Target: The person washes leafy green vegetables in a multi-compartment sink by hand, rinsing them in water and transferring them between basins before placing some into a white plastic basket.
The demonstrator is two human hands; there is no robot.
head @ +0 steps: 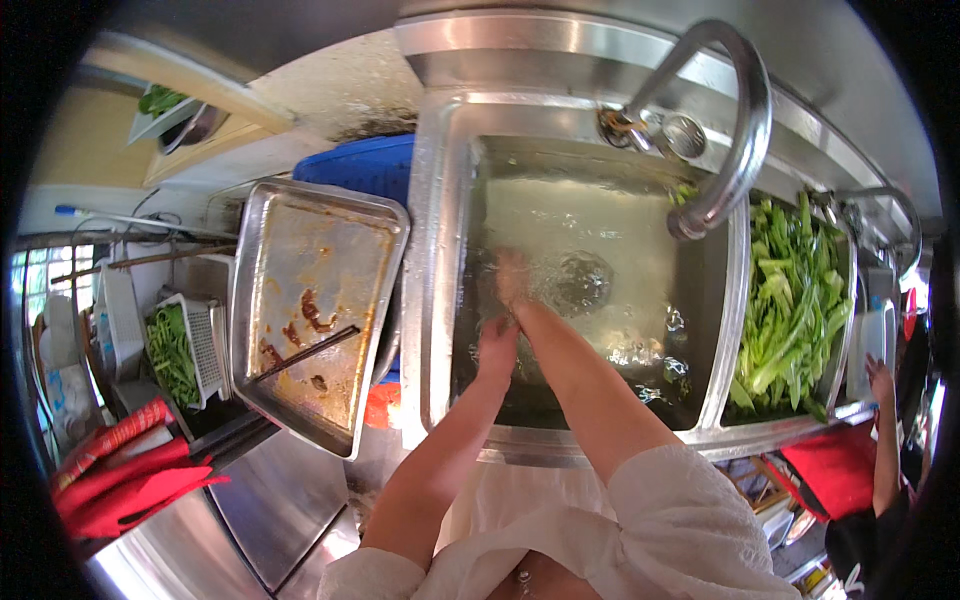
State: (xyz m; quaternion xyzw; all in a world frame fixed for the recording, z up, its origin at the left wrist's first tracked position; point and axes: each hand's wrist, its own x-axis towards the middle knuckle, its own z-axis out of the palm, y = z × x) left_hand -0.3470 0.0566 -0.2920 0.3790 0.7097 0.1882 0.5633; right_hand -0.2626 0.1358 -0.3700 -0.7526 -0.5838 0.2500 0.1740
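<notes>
Both hands are in the water of a stainless steel sink basin point(600, 214), towards its left side. My right hand point(513, 276) reaches farther in, and rippling water blurs its fingers. Close to the right wrist is my left hand point(498, 343), its fingers partly hidden, so I cannot tell whether the two touch. No held object shows in either hand. A round dark drain point(585, 280) shows through the water to the right of my hands. Bits of green leaf lie near the basin's far right corner, below a curved metal faucet point(754, 112).
Leafy green vegetables point(791, 307) fill the right-hand basin. Left of the sink, a stained metal tray point(330, 255) holds chopsticks point(311, 351) and brown scraps. Behind it is a blue plastic container point(360, 161). Greens sit in a white basket point(201, 349). Another person's arm point(885, 442) shows far right.
</notes>
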